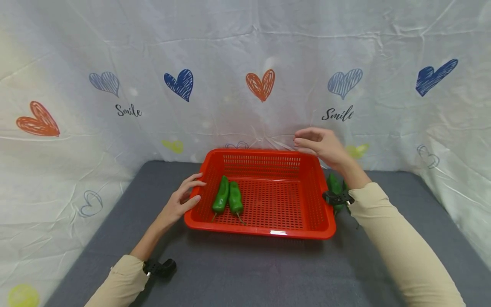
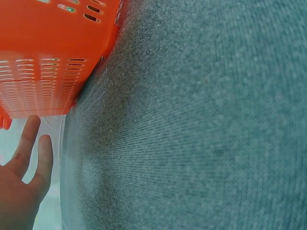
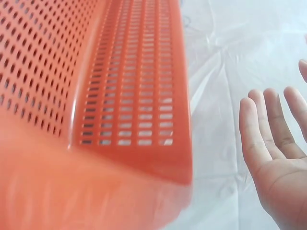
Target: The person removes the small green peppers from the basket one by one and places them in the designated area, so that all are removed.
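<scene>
A red perforated plastic basket [image 1: 230, 227] stands on the grey cloth. Inside, at its left, two green peppers [image 1: 221, 197] lie side by side, stems toward the near side. My left hand [image 1: 181, 202] is beside the basket's left rim with fingers spread; whether the fingertips touch the rim I cannot tell. Two extended fingers of it show in the left wrist view. Over the far right corner, my right hand [image 1: 324, 146] is raised, its fingers loosely bent and holding nothing. The right wrist view shows this hand [image 3: 280, 167] apart from the basket wall [image 3: 129, 96].
More green peppers [image 1: 334, 184] lie just right of the basket, partly hidden by the right wrist and its black strap [image 1: 338, 198]. A white curtain [image 1: 218, 42] printed with hearts hangs behind and at the sides of the grey-covered table [image 1: 245, 273].
</scene>
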The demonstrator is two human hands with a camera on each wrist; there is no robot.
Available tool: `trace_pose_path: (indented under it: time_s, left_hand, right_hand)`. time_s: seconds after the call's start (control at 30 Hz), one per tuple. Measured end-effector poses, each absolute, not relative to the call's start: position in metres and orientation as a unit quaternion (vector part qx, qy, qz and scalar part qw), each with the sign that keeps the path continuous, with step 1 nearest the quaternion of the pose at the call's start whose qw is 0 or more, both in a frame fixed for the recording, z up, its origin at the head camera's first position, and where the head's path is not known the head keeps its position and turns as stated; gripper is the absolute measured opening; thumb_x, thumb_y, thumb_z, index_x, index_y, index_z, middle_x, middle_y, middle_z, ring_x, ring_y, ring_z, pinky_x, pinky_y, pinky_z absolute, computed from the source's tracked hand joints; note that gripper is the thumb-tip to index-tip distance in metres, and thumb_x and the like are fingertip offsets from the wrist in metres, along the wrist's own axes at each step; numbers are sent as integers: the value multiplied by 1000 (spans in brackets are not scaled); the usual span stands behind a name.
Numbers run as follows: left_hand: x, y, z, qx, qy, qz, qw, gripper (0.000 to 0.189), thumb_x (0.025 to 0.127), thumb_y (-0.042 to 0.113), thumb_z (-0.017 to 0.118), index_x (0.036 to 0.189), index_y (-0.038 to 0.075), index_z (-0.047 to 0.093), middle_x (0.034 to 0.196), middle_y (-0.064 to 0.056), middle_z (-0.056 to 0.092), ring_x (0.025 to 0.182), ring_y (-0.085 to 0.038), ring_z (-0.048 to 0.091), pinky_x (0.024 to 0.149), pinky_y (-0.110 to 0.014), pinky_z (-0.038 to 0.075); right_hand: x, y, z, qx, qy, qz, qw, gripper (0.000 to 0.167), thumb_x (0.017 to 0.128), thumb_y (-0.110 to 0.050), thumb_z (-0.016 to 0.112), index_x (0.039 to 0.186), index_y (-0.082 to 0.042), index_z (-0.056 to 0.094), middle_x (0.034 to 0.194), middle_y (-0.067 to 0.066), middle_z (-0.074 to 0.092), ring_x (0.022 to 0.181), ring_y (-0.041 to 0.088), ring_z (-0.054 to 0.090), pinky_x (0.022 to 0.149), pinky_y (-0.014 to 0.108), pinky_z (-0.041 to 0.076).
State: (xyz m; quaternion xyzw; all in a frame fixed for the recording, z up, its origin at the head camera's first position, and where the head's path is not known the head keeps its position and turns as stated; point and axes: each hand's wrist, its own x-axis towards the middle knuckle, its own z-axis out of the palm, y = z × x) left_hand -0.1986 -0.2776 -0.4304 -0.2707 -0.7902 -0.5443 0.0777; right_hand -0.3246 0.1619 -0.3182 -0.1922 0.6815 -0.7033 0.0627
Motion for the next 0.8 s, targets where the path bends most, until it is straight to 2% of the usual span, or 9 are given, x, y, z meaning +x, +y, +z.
trace_pose_path:
  time_s: [0.3,0.5,0.7,0.8]
  left_hand:
    - [-198,-277,-429,-266,-791,-546,71,38,100,-3,55,138,1,54,162,-12,28,127,-26,47,91,-29,47]
    - [-199,-278,-431,-267,-789,-548,73,38,100,-3,55,138,0,54,161,-12,28,129,-26,46,91,-29,47]
    - [-198,-277,-429,-266,-790,-549,66,38,101,-1,56,139,-1,53,162,-9,27,132,-22,43,94,-29,46]
    - [-198,-277,-429,-266,-791,-548,65,39,101,-1,56,139,0,53,162,-9,27,130,-23,46,93,-30,47]
  right_hand:
    - [-326,137,-312,-206,690,-691,65,38,94,-1,73,125,16,59,117,24,64,105,31,66,95,49,49]
    - [-326,119,-309,-220,681,-694,75,39,94,0,72,126,17,58,114,22,65,104,32,65,95,51,49]
    - [-324,104,-307,-218,678,-695,96,38,95,-3,72,127,13,60,124,29,60,111,39,62,94,48,50]
    - [-324,98,-310,-218,675,-697,106,37,95,-3,72,127,12,60,122,28,61,107,35,64,95,49,49]
